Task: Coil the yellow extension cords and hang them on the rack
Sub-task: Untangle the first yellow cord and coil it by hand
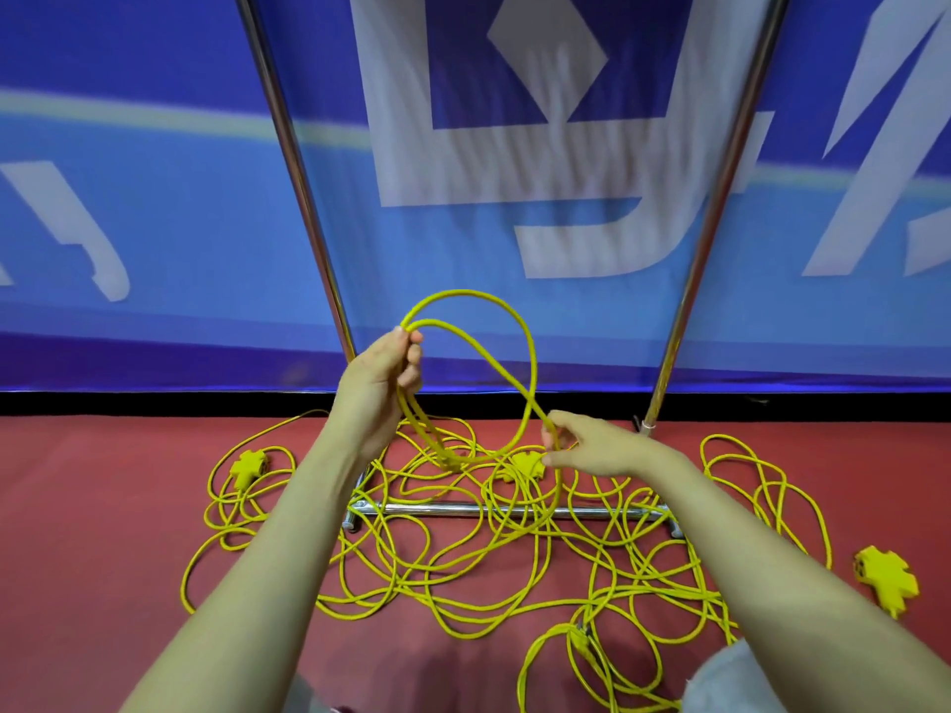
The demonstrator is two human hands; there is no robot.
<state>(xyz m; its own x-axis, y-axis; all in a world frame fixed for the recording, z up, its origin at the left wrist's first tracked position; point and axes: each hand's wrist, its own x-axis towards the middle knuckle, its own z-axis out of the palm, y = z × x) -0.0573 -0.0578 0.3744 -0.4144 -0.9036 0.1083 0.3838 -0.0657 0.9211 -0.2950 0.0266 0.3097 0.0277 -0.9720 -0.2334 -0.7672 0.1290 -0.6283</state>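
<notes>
Your left hand [383, 375] grips coiled loops of yellow cord [520, 342]; your right hand [586, 447] pinches the strand above the floor tangle [463, 584].

Left hand [383, 383], bare; right hand [592, 447], bare; two forearms [288, 532], uncovered from wrist down to the lower edge of the frame; pale grey cloth garment [720, 679], in patches at the lower right and lower left-centre of the frame; kind not discernible.
</notes>
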